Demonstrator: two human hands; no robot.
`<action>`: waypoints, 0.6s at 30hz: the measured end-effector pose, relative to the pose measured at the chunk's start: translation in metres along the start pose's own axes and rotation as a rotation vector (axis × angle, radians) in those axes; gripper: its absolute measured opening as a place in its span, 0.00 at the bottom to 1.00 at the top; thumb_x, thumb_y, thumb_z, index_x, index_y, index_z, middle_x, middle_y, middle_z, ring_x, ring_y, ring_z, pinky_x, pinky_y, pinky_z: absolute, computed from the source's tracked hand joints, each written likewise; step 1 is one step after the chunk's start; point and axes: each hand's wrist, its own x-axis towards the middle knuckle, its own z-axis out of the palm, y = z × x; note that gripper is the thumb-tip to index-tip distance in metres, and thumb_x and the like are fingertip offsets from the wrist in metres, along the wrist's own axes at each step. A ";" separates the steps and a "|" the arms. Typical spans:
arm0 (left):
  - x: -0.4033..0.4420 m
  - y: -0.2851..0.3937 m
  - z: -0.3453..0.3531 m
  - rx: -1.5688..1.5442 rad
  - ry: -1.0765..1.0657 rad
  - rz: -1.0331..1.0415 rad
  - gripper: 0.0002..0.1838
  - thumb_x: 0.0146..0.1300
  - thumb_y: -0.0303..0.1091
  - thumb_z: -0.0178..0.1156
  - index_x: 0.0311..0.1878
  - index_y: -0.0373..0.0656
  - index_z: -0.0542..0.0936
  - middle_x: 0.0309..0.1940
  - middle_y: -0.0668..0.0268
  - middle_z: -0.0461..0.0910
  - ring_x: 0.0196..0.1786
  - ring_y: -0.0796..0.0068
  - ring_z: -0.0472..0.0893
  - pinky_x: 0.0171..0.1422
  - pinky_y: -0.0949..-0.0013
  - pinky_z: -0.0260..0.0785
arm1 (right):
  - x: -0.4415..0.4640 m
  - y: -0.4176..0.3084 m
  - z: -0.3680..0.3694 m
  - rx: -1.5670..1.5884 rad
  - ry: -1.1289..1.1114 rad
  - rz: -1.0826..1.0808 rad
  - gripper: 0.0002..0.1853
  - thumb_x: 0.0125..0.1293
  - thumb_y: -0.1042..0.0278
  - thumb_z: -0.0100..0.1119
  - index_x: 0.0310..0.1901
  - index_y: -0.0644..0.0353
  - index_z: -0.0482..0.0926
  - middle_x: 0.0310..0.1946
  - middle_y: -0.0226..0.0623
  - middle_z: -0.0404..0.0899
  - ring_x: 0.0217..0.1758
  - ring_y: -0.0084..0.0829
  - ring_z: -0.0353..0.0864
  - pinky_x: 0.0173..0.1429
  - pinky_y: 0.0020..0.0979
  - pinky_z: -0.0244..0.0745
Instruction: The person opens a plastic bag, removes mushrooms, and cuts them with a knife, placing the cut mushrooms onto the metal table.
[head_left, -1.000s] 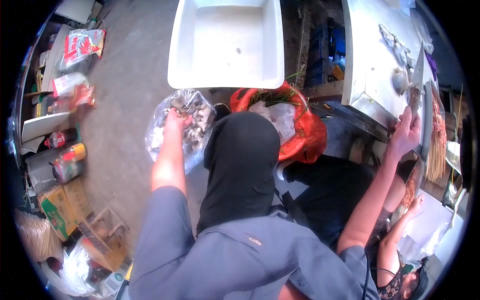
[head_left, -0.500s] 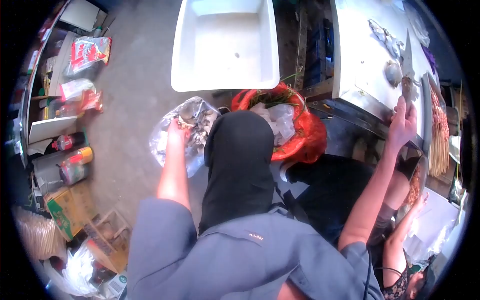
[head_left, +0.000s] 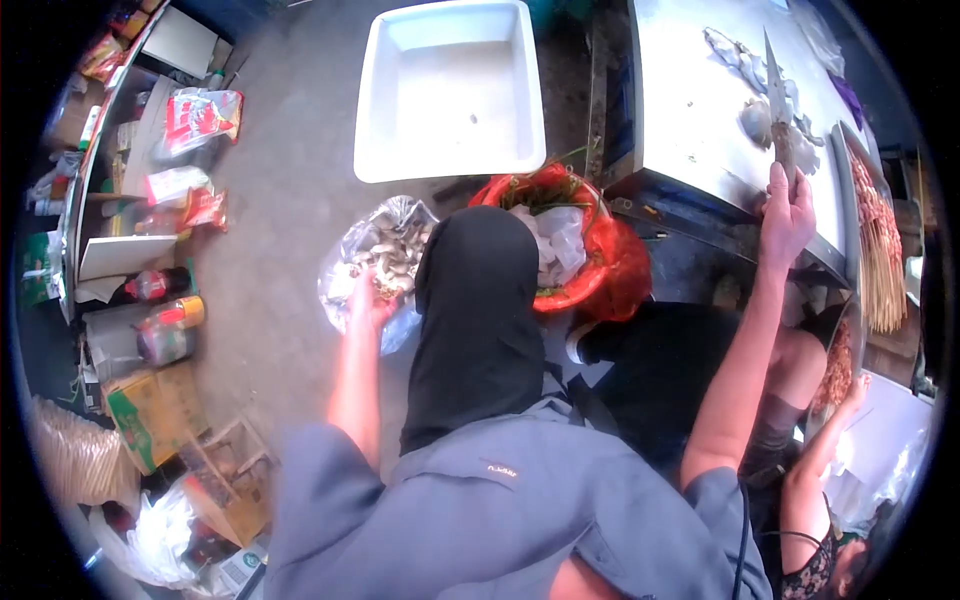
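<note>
My right hand (head_left: pixel 787 222) grips the handle of a knife (head_left: pixel 776 88), its long blade pointing away over the white tabletop (head_left: pixel 690 130). By the blade lie a greyish round piece (head_left: pixel 755 122), perhaps a mushroom, and some pale pieces (head_left: pixel 730 55). My left hand (head_left: pixel 368 303) is at the near side of a clear plastic bag (head_left: pixel 335 262) of pale mushrooms (head_left: pixel 398 252) on the floor. Its fingers look curled around something small and brownish that I cannot make out. Between the bag and a red bag-lined container (head_left: pixel 620 265) is my black-clad knee.
A white plastic tub (head_left: pixel 450 165) is on the floor ahead. Shelves with packets and bottles (head_left: pixel 165 343) line the left side, with cardboard boxes (head_left: pixel 160 415) below. Bundled skewers (head_left: pixel 880 270) stand at the right. Another person's arm (head_left: pixel 815 455) reaches in at lower right.
My left hand has drawn back toward me, exposing more mushrooms. My right hand has shifted left in view with the knife still in it. The whole view has also shifted slightly.
</note>
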 end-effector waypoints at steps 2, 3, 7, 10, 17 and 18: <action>-0.015 -0.004 -0.010 -0.053 -0.102 0.087 0.17 0.65 0.44 0.58 0.52 0.45 0.75 0.41 0.61 0.82 0.34 0.65 0.82 0.28 0.67 0.73 | 0.000 0.000 -0.002 0.012 -0.005 0.017 0.19 0.68 0.57 0.64 0.54 0.63 0.82 0.25 0.23 0.73 0.23 0.15 0.68 0.27 0.20 0.63; -0.023 -0.004 -0.011 -0.109 -0.204 0.168 0.19 0.63 0.40 0.60 0.55 0.45 0.73 0.44 0.58 0.80 0.37 0.62 0.82 0.32 0.65 0.73 | -0.001 -0.002 -0.002 0.002 -0.014 0.007 0.19 0.69 0.57 0.64 0.54 0.62 0.82 0.25 0.24 0.73 0.23 0.15 0.68 0.27 0.21 0.63; -0.093 0.017 0.015 -0.089 -0.251 0.539 0.15 0.63 0.34 0.63 0.51 0.44 0.73 0.39 0.64 0.79 0.36 0.68 0.80 0.35 0.64 0.74 | -0.004 -0.004 -0.002 0.036 -0.014 0.021 0.19 0.69 0.56 0.62 0.54 0.62 0.82 0.25 0.24 0.74 0.23 0.15 0.69 0.27 0.21 0.64; -0.130 0.049 0.040 -0.005 -0.420 0.725 0.15 0.64 0.30 0.63 0.52 0.43 0.73 0.39 0.64 0.80 0.38 0.71 0.81 0.36 0.68 0.76 | -0.007 -0.007 -0.004 0.109 0.004 0.070 0.18 0.70 0.58 0.62 0.53 0.62 0.82 0.27 0.24 0.75 0.24 0.15 0.70 0.27 0.21 0.65; -0.224 0.092 0.167 0.252 -0.705 1.119 0.16 0.65 0.28 0.64 0.54 0.42 0.75 0.40 0.69 0.79 0.36 0.79 0.79 0.38 0.74 0.72 | -0.025 -0.004 -0.014 0.455 0.040 0.155 0.13 0.70 0.65 0.60 0.50 0.65 0.82 0.27 0.24 0.76 0.21 0.12 0.68 0.22 0.18 0.62; -0.239 0.090 0.189 0.323 -0.737 1.184 0.16 0.64 0.26 0.64 0.55 0.41 0.76 0.39 0.69 0.79 0.36 0.80 0.78 0.38 0.75 0.72 | -0.028 -0.007 -0.016 0.492 0.038 0.160 0.13 0.70 0.66 0.60 0.49 0.65 0.82 0.26 0.24 0.76 0.20 0.12 0.68 0.21 0.18 0.61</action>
